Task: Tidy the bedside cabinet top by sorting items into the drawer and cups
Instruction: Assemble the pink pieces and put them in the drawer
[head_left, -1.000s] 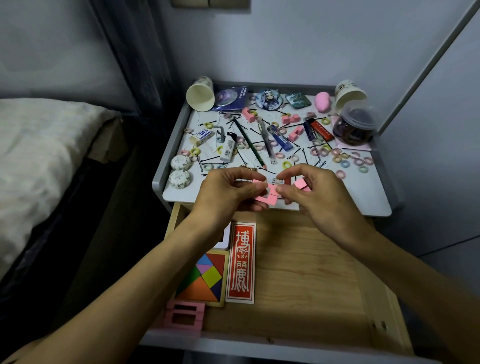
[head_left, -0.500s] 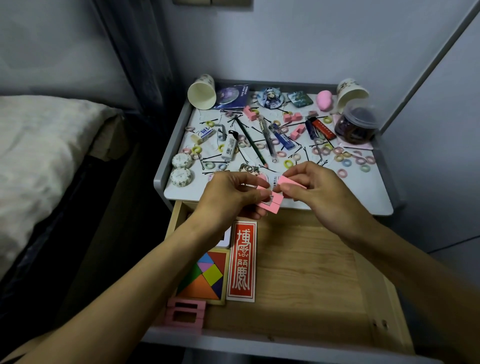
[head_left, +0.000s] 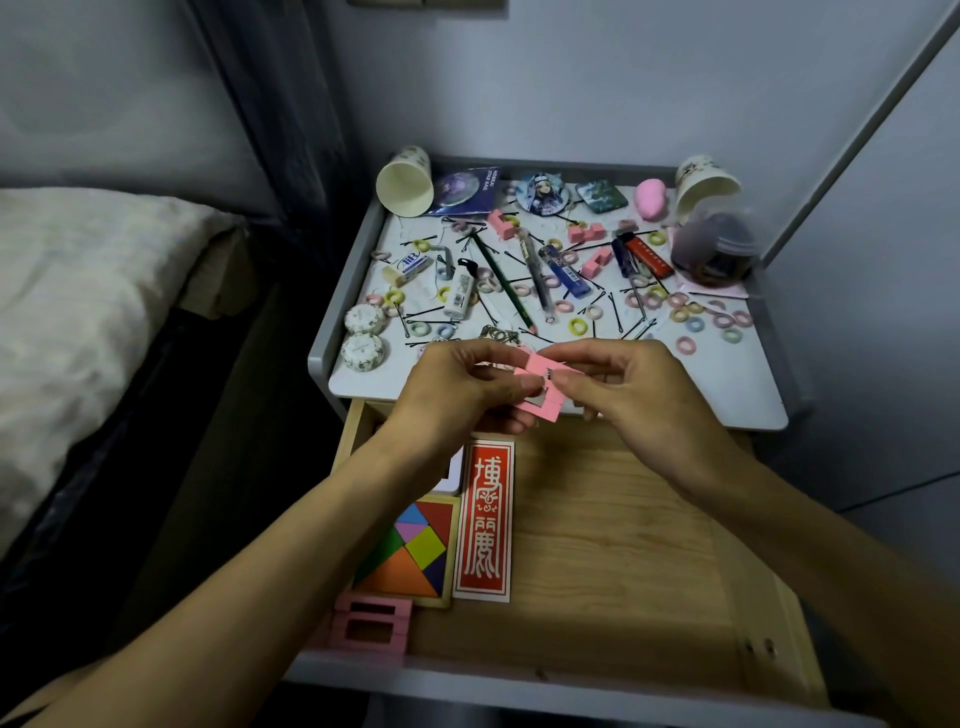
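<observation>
Tilted pink frame (head_left: 543, 413), long axis crosswise

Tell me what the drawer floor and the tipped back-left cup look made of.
The drawer floor looks like pale matte wood, with visible grain lines. The back-left cup is probably paper: matte cream inside, thin rim, printed outside.

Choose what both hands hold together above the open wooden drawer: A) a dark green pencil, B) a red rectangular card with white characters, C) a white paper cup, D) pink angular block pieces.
D: the left hand and the right hand each pinch the pink angular block pieces with their fingertips, at the near edge of the cabinet top.
</observation>
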